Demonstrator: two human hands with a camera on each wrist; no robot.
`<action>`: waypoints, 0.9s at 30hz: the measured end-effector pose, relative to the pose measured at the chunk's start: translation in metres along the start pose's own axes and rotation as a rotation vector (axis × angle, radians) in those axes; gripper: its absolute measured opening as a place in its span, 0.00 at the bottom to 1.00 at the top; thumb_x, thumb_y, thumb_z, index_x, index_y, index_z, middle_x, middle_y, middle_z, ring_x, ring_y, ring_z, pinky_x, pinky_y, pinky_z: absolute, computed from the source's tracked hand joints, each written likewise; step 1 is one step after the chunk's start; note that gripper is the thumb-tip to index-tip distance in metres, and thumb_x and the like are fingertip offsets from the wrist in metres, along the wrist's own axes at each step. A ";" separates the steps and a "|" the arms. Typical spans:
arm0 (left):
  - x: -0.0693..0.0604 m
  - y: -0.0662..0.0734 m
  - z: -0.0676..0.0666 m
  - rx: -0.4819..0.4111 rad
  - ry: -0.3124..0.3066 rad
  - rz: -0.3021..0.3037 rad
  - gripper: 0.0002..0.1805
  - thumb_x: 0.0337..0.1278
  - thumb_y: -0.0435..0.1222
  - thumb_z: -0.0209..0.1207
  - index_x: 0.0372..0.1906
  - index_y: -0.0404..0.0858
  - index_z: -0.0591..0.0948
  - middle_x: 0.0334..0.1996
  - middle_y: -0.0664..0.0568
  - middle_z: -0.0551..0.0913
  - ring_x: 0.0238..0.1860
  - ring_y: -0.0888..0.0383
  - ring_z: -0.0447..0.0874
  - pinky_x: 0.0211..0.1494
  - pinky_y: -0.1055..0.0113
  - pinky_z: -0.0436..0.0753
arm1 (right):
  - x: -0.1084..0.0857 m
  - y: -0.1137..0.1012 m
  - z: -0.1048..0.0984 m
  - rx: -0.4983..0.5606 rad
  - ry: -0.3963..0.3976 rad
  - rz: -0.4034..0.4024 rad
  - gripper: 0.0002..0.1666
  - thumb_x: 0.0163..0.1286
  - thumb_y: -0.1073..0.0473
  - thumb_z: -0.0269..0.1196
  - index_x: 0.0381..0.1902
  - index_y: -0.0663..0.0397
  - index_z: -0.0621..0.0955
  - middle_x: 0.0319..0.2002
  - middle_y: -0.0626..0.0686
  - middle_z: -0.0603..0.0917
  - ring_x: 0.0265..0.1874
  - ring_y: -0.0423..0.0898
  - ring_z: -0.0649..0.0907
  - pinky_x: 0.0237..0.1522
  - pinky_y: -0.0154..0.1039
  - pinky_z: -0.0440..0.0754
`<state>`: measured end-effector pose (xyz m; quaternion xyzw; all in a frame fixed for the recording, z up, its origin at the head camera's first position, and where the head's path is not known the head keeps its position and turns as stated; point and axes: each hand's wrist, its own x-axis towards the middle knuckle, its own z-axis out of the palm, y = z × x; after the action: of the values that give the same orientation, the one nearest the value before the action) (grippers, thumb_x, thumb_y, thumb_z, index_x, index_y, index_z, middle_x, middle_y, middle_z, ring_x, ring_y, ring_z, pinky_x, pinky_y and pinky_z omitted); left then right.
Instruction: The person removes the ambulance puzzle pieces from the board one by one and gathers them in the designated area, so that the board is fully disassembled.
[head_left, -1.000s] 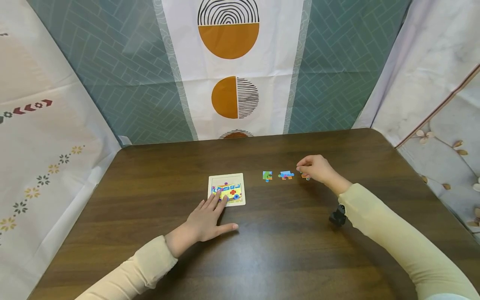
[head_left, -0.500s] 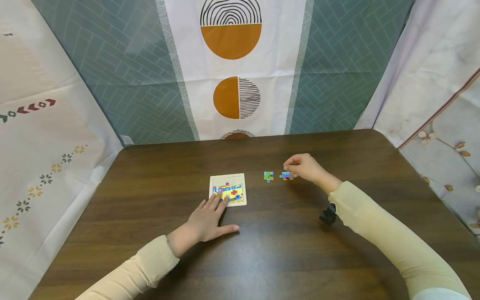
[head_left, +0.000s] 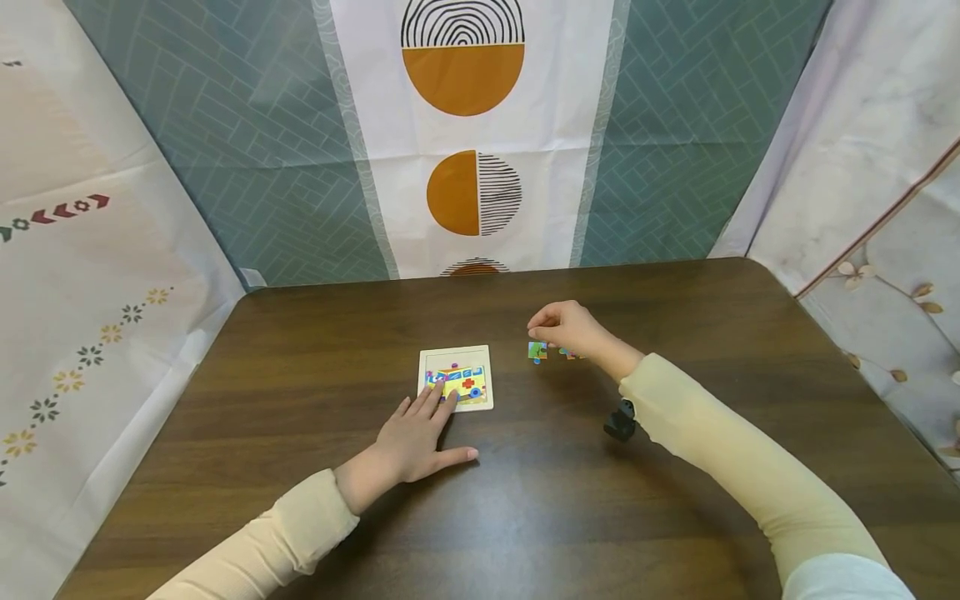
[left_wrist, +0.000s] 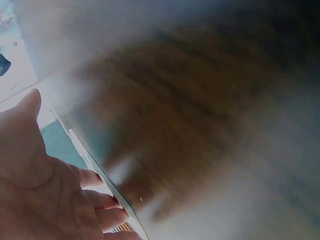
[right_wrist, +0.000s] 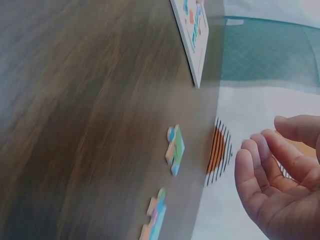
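A square puzzle board [head_left: 455, 349] with a cream frame shows a yellow ambulance picture, its upper part uncovered. My left hand [head_left: 408, 442] lies with spread, straight fingers over the board's lower edge, fingertips on the picture. Farther right, my right hand [head_left: 573, 327] hovers above a green jigsaw piece [head_left: 537, 351], fingers loosely bent. The right wrist view shows this hand [right_wrist: 280, 185] with no piece between thumb and fingers, apart from the green piece [right_wrist: 176, 150] on the table. A blue jigsaw piece [right_wrist: 157, 217] lies beside it, partly covered by the hand in the head view.
Both hands work over a dark brown wooden table [head_left: 300, 358]. Behind it hangs a patterned teal and white cloth [head_left: 480, 200]; pale curtains [head_left: 97, 317] flank the sides. A black wrist camera [head_left: 620, 421] hangs under the right wrist.
My right hand has moved left along the row, from a third piece on the right, past the blue piece, to above the green one. My left hand has stayed on the board.
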<state>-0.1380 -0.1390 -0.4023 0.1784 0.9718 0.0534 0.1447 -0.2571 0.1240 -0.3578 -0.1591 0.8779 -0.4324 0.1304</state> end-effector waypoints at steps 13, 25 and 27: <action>0.000 0.001 -0.001 -0.008 -0.006 -0.012 0.51 0.55 0.70 0.45 0.75 0.42 0.53 0.75 0.43 0.48 0.75 0.46 0.47 0.74 0.48 0.53 | 0.013 -0.014 0.032 -0.137 -0.032 -0.107 0.13 0.65 0.63 0.62 0.44 0.66 0.82 0.41 0.59 0.86 0.39 0.51 0.83 0.44 0.43 0.81; 0.001 0.000 0.000 -0.019 -0.005 -0.016 0.50 0.56 0.69 0.46 0.75 0.42 0.53 0.75 0.44 0.48 0.75 0.47 0.47 0.73 0.48 0.54 | 0.022 -0.019 0.063 -0.204 -0.130 -0.134 0.13 0.66 0.65 0.60 0.47 0.64 0.82 0.45 0.58 0.85 0.47 0.53 0.84 0.50 0.43 0.81; 0.001 0.000 0.000 -0.019 -0.009 -0.018 0.50 0.56 0.69 0.45 0.75 0.42 0.53 0.76 0.44 0.47 0.75 0.47 0.47 0.74 0.48 0.54 | 0.023 -0.020 0.066 -0.213 -0.143 -0.127 0.13 0.66 0.65 0.60 0.47 0.64 0.82 0.46 0.58 0.85 0.48 0.53 0.83 0.51 0.43 0.81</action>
<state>-0.1386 -0.1384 -0.4021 0.1686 0.9722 0.0604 0.1511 -0.2503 0.0558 -0.3831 -0.2575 0.8956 -0.3315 0.1473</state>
